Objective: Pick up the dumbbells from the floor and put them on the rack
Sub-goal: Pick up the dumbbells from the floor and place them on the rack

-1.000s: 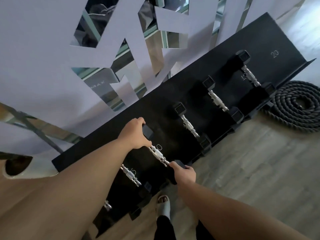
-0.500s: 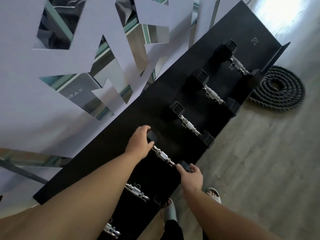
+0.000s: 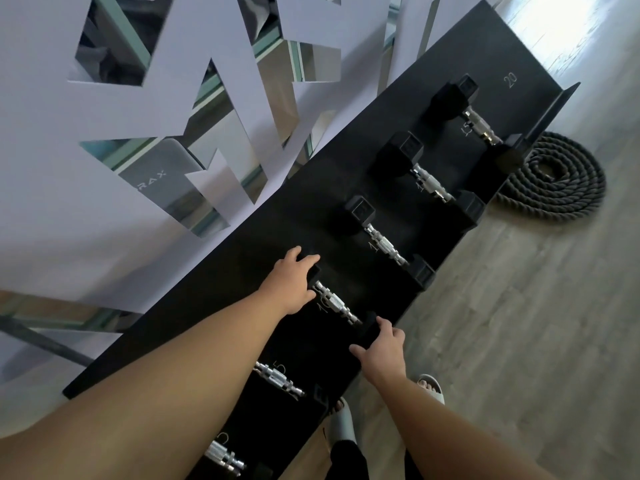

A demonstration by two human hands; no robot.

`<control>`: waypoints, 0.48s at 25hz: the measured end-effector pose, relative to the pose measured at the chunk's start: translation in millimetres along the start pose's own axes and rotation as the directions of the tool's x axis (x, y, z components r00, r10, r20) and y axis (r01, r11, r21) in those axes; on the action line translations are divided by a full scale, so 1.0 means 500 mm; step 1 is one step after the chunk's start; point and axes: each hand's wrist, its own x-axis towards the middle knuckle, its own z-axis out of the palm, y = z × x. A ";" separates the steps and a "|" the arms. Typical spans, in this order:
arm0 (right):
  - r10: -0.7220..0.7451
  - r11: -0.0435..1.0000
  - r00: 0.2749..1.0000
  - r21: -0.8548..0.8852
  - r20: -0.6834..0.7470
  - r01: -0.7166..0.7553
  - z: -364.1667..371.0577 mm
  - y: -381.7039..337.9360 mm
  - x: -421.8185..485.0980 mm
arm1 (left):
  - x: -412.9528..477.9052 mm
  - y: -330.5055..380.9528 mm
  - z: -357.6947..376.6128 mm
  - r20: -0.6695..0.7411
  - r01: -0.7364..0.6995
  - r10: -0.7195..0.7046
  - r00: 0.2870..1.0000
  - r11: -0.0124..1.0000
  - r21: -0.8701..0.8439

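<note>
A long black rack [image 3: 242,271] runs diagonally from lower left to upper right, with white weight numbers on it. A black hex dumbbell with a chrome handle [image 3: 334,303] lies on it at the mark 10. My left hand [image 3: 289,284] rests over its far head with the fingers spread. My right hand [image 3: 382,348] touches its near head at the rack's front edge, fingers loosely curled. Three more dumbbells [image 3: 382,244] [image 3: 431,183] [image 3: 479,124] lie further right. Two others [image 3: 277,379] [image 3: 221,455] lie nearer, partly hidden by my left arm.
A coiled dark battle rope [image 3: 554,181] lies on the wooden floor past the rack's right end. A white wall panel with mirrored cut-outs [image 3: 104,202] stands behind the rack. My feet in white slides [image 3: 431,386] are close to the rack's front edge.
The camera has tilted slightly. Both hands stay on the heads of the dumbbell at the 10 mark, with the fingers looser than before. The dumbbell has not visibly moved on the rack.
</note>
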 end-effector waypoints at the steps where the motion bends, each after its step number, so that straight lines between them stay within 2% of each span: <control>1: 0.005 1.000 1.000 0.014 -0.011 -0.005 -0.001 0.001 0.003 | 0.005 0.000 0.004 0.022 0.008 -0.009 1.000 0.999 0.045; 6: -0.016 1.000 0.999 -0.001 -0.039 0.016 -0.008 0.005 0.009 | 0.020 -0.007 0.011 -0.037 -0.044 0.052 0.998 0.979 0.198; 12: -0.035 0.999 0.999 0.005 -0.041 0.035 -0.007 0.009 -0.001 | 0.014 -0.016 0.021 -0.059 -0.069 0.081 0.995 0.981 0.181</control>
